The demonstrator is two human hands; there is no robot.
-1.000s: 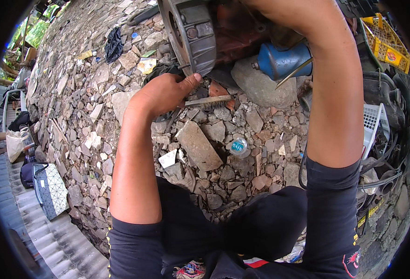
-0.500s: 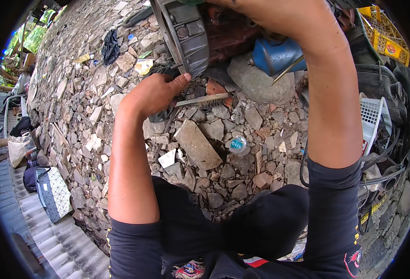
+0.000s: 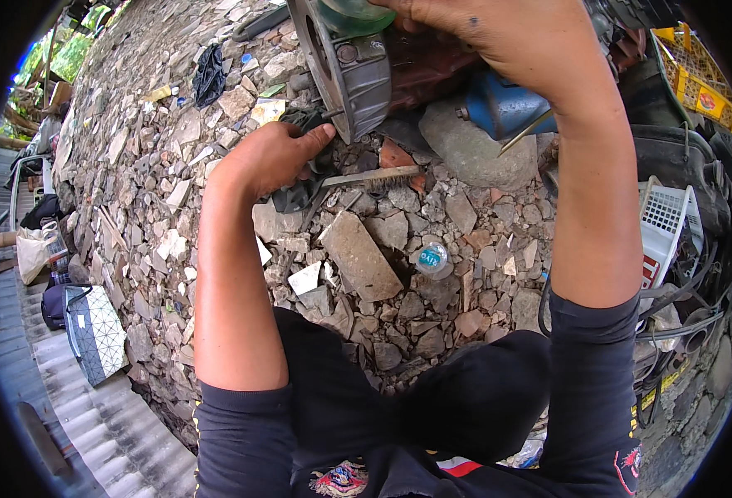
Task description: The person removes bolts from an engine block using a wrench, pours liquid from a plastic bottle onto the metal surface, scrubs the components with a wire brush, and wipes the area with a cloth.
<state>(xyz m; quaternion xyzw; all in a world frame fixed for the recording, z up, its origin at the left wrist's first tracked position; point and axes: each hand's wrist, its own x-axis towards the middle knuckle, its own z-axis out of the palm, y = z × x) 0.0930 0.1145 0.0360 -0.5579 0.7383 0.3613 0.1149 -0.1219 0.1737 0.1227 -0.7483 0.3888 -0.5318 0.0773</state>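
Note:
At the top centre a grey cast-metal housing [image 3: 333, 79] is attached to a rusty reddish engine block [image 3: 420, 95]. My right hand [image 3: 482, 29] is closed on a green translucent container [image 3: 353, 17] over the housing, partly cut off by the upper edge. My left hand [image 3: 279, 153] is at the housing's lower rim, thumb up against it, fingers curled on something I cannot make out beside a dark cloth [image 3: 295, 191]. A blue cylinder [image 3: 499, 108] lies under my right forearm, with a thin rod [image 3: 519, 139] nearby. A wooden-handled brush [image 3: 374, 176] lies below the housing.
A flat stone [image 3: 478, 166], broken slab [image 3: 358, 257] and clear plastic cup [image 3: 432, 260] lie on rubble. Yellow crates [image 3: 694, 83], a white basket [image 3: 665, 224] and hoses crowd the right. A black plastic bag [image 3: 208, 75] lies upper left; bags [image 3: 92, 332] and corrugated sheets [image 3: 92, 423] line the left.
The green container has come further into view over the housing, with my right hand moving at the top. My left hand stays at the rim, its thumb slightly shifted.

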